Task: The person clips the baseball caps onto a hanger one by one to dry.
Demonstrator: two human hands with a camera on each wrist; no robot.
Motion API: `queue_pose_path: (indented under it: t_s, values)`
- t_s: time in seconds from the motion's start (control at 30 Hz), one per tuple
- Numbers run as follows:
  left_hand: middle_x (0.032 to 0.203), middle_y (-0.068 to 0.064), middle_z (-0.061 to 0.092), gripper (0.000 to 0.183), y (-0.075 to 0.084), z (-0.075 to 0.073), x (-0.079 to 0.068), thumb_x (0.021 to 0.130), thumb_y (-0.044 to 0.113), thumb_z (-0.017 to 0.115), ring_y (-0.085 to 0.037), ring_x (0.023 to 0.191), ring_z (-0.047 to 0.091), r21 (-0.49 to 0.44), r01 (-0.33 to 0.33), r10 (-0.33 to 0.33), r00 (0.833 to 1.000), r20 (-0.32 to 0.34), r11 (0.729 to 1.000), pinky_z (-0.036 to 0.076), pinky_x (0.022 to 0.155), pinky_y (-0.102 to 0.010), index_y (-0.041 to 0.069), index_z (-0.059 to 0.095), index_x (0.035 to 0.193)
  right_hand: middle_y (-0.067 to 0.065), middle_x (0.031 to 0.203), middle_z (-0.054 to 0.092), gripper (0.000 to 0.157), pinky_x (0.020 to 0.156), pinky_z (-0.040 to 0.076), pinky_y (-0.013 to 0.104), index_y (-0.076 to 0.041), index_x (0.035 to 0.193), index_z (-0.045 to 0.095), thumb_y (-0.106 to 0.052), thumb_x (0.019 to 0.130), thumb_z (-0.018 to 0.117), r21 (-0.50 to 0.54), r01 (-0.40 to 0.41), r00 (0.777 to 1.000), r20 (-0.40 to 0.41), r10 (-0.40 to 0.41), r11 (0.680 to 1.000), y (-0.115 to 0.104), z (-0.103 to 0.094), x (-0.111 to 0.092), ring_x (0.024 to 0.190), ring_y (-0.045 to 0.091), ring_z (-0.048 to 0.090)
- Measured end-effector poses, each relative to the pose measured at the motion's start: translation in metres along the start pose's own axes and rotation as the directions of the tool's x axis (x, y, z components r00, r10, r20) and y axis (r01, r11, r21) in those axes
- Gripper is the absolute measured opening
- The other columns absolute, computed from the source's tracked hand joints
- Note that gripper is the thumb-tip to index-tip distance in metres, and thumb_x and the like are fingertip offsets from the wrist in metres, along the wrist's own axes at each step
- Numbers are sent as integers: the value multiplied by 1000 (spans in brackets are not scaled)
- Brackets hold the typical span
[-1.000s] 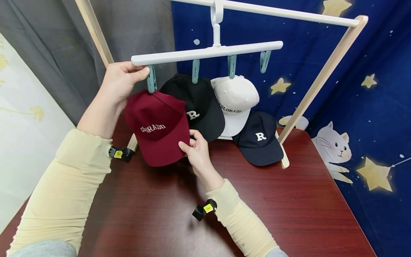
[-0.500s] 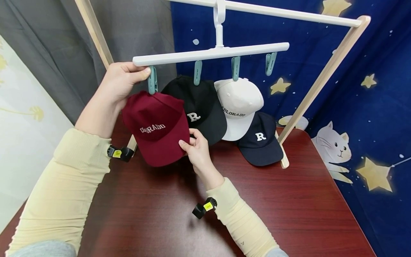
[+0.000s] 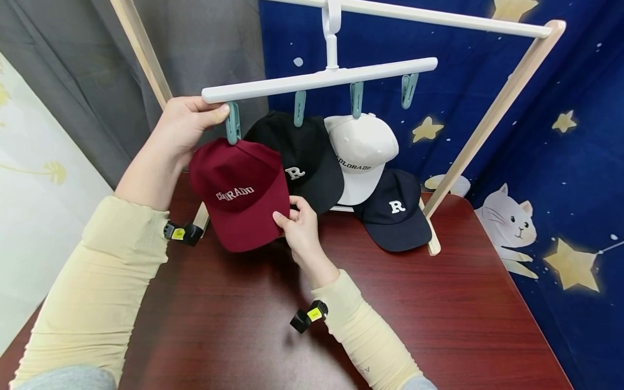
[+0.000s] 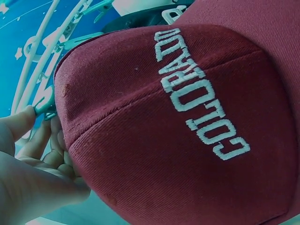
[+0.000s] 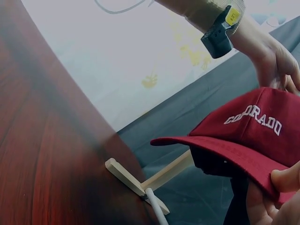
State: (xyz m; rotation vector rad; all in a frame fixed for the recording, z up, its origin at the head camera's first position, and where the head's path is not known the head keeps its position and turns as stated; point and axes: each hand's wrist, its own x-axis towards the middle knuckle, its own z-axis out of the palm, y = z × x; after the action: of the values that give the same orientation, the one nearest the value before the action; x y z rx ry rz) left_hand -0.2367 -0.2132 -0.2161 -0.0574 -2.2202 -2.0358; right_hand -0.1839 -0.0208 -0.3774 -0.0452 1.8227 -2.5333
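In the head view my left hand (image 3: 182, 127) pinches the green clothespin (image 3: 233, 122) at the left end of a white hanger bar (image 3: 319, 79). Directly under that clothespin is a dark red baseball cap (image 3: 239, 189) lettered COLORADO. My right hand (image 3: 303, 230) grips the cap's brim at its right edge, thumb on top and fingers beneath, as the right wrist view shows. The left wrist view has the left thumb and fingers at the clothespin (image 4: 45, 102) beside the cap's crown (image 4: 117, 108).
Behind hang a black cap (image 3: 312, 162) and a white cap (image 3: 363, 146) below two more clothespins. A navy cap (image 3: 395, 211) sits lower right, under the vacant right-end clothespin (image 3: 409, 91). A wooden rack (image 3: 492, 116) stands on the reddish-brown table (image 3: 414, 309).
The hanger's right end dipped slightly and then rose again, the white cap swaying with it. Both hands keep nearly the same place and hold.
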Motion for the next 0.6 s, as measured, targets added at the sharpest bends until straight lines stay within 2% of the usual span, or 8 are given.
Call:
queue_pose_path:
  t_s: [0.2,0.43,0.6]
  values:
    - [111,-2,60,21,0,1,-1,91,18,67,-17,110,42,26,-16,16,1000,8,1000,31,99,-35,14,74,110,15,80,68,25,49,52,27,1,104,55,16,84,60,-9,-18,999,-26,18,1000,-4,2,-2,57,15,62]
    - [116,-5,57,22,-1,0,-1,92,20,64,-16,112,41,13,-14,13,999,43,1000,30,100,-33,14,73,112,14,79,67,26,49,52,28,1,104,54,16,84,61,9,-27,1000,-5,27,1000,-4,6,-5,55,15,63]
    - [106,-3,58,25,-2,-2,-1,93,24,63,-16,109,43,11,3,-4,998,60,1000,35,95,-32,12,71,113,14,79,68,26,49,53,29,0,103,53,15,84,61,28,-35,999,14,35,999,-1,7,-7,55,15,63]
